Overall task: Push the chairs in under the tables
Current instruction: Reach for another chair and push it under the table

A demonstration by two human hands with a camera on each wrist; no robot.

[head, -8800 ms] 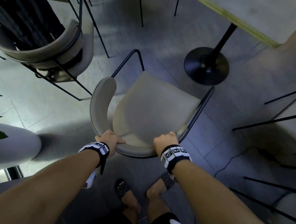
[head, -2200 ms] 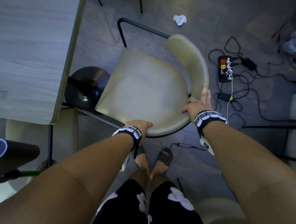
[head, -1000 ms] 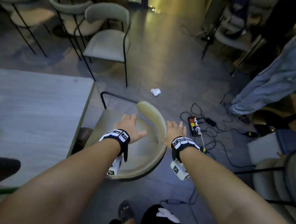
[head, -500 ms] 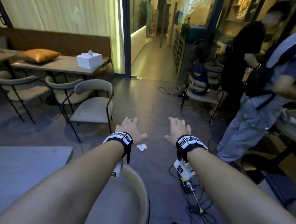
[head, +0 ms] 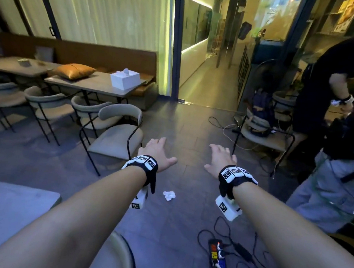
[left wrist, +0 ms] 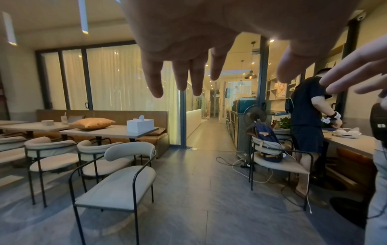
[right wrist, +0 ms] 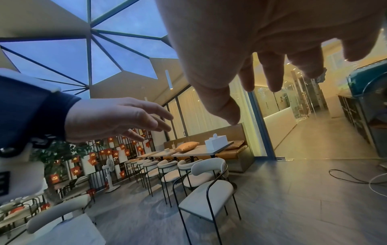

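Observation:
A beige chair (head: 114, 134) with a black frame stands out on the floor, turned away from the long table (head: 96, 84) behind it; it also shows in the wrist views, chair (left wrist: 117, 187) and chair (right wrist: 206, 199). My left hand (head: 157, 151) and right hand (head: 220, 158) hover in the air in front of me, fingers spread, holding nothing, well short of that chair. Under my left forearm the backrest of another beige chair (head: 118, 255) sits beside a grey table (head: 14, 203).
More beige chairs (head: 48, 106) stand along the tables at the left. A crumpled tissue (head: 168, 195), a power strip (head: 216, 256) and cables lie on the floor. Two people (head: 325, 96) stand at the right, near a chair with a backpack (head: 261, 117).
My hands have let go of the near chair's backrest and lifted into the air. The view has swung up from that chair to the room and the chair ahead.

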